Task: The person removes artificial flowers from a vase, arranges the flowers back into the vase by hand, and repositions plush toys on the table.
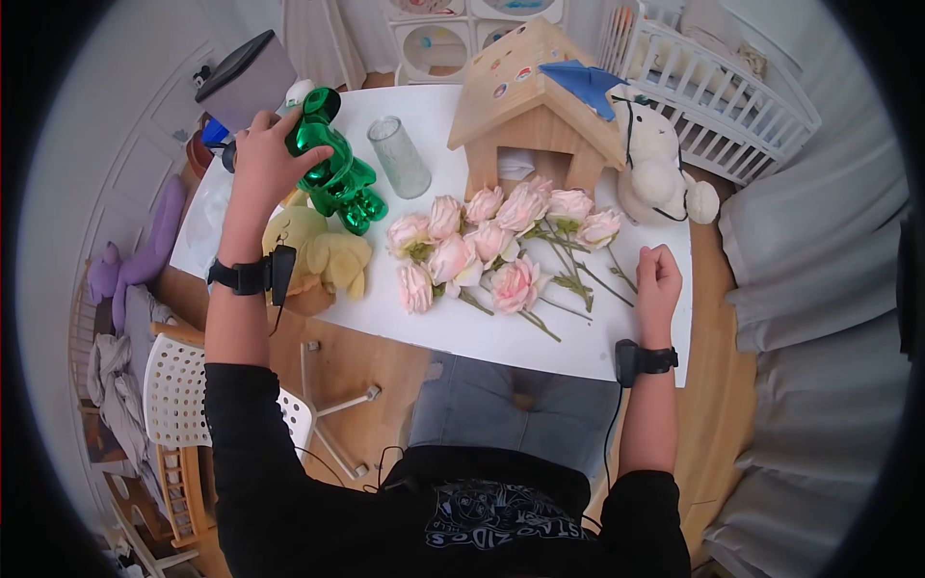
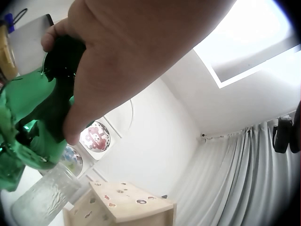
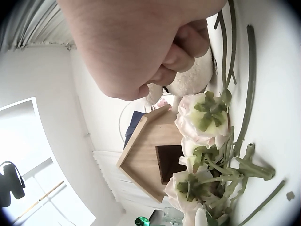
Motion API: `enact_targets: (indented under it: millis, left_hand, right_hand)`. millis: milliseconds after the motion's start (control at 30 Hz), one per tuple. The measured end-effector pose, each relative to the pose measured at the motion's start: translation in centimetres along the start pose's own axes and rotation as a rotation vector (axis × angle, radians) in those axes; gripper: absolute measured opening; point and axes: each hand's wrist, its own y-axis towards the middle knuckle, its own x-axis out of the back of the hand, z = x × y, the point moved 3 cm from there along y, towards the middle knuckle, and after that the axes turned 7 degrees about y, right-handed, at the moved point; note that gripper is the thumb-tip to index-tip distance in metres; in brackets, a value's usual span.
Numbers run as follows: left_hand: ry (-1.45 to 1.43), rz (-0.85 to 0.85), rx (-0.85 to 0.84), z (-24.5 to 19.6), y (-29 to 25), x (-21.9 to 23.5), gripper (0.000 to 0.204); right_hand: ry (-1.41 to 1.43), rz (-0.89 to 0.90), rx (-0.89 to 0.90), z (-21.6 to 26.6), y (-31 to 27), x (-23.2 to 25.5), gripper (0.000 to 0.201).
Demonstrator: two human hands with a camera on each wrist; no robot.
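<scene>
Just left of the glass vase [image 1: 400,159], the left hand's [image 1: 270,154] grip holds the glossy green figure [image 1: 344,180] near its top; the right hand [image 1: 658,286], curled, seemingly holding nothing, is well right of the vase. The figure's slickness might make it slip; a careless swing could topple the vase.

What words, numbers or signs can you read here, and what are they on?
None that I can read for sure.
Black shirt: white lettering in its print, too small and warped to read.
Wooden house: roof stickers, too small to tell whether they carry words.
</scene>
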Motion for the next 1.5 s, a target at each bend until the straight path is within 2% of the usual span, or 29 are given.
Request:
enact_targets:
  millis: [433, 500, 633, 700, 733, 800, 867, 900, 933, 967, 1033, 1067, 1100, 1133, 1167, 1200, 1267, 1300, 1500]
  left_hand:
    - [0.027, -0.069, 0.11, -0.8, -2.4, 0.4, 0.072]
    - [0.06, -0.163, 0.057, -1.0, -2.8, 0.1, 0.07]
    - [0.067, -0.194, 0.075, -1.5, -3.2, 0.5, 0.066]
    - [0.284, -0.465, 0.056, -3.0, -4.2, 2.5, 0.052]
    - [0.28, -0.466, 0.055, -3.4, -4.7, 3.3, 0.052]
    - [-0.059, -0.52, -0.088, -4.7, -7.0, 5.4, 0.038]
    - [-0.048, -0.484, -0.067, -5.4, -10.0, 6.4, 0.03]
    - [-0.001, -0.426, 0.037, -4.2, -11.3, 5.8, 0.032]
    - [0.045, -0.367, 0.136, -2.7, -12.6, 5.1, 0.034]
    - [0.045, -0.362, 0.125, -1.1, -14.1, 4.0, 0.034]
    - [0.161, -0.178, 0.431, 3.9, -17.1, 0.4, 0.047]
    - [0.163, -0.174, 0.43, 5.8, -18.1, -1.4, 0.047]
    - [-0.113, -0.01, 0.448, 7.6, -19.2, -3.8, 0.054]
    - [-0.392, 0.15, 0.46, 7.7, -19.6, -5.3, 0.06]
    - [-0.749, 0.147, 0.497, 7.1, -20.4, -6.7, 0.072]
    - [-0.749, 0.146, 0.501, 6.7, -20.9, -7.1, 0.072]
    - [-0.41, 0.106, 0.386, 5.9, -22.0, -7.1, 0.08]
    - [-0.459, 0.124, 0.467, 3.9, -21.8, -5.8, 0.086]
    - [-0.399, 0.208, 0.55, 1.7, -22.5, -3.9, 0.084]
  right_hand:
    - [-0.043, 0.008, -0.013, 0.2, -0.1, -0.3, 0.039]
    - [-0.043, 0.01, -0.012, 0.1, -0.1, -0.3, 0.039]
    - [-0.052, 0.015, -0.002, 0.0, 0.0, -0.3, 0.039]
    - [-0.054, 0.015, -0.005, 0.2, 0.0, -0.4, 0.039]
    - [-0.055, 0.014, -0.013, 0.2, 0.0, -0.4, 0.039]
    - [-0.054, 0.012, -0.019, 0.0, -0.1, -0.2, 0.038]
    - [-0.049, 0.006, -0.022, -0.1, 0.0, 0.0, 0.038]
    - [-0.053, 0.003, -0.013, 0.2, 0.0, -0.1, 0.038]
    - [-0.056, -0.004, -0.006, 0.3, -0.2, -0.1, 0.038]
    - [-0.055, -0.012, -0.015, 0.4, -0.3, -0.1, 0.038]
    - [-0.051, -0.003, -0.014, 0.6, -0.2, -0.3, 0.038]
    - [-0.05, -0.001, -0.019, 0.5, -0.4, -0.3, 0.038]
    - [-0.055, 0.003, -0.024, 0.6, -0.5, -0.3, 0.038]
    - [-0.059, 0.007, -0.024, 0.6, -0.3, -0.4, 0.038]
    - [-0.06, 0.013, -0.024, 0.6, -0.3, -0.5, 0.038]
    - [-0.066, 0.015, -0.019, 0.6, -0.4, -0.6, 0.038]
    - [-0.072, 0.016, -0.015, 0.6, -0.5, -0.5, 0.038]
    - [-0.068, 0.013, -0.008, 0.5, -0.4, -0.4, 0.038]
    - [-0.036, 0.005, -0.018, 0.4, -0.3, -0.3, 0.038]
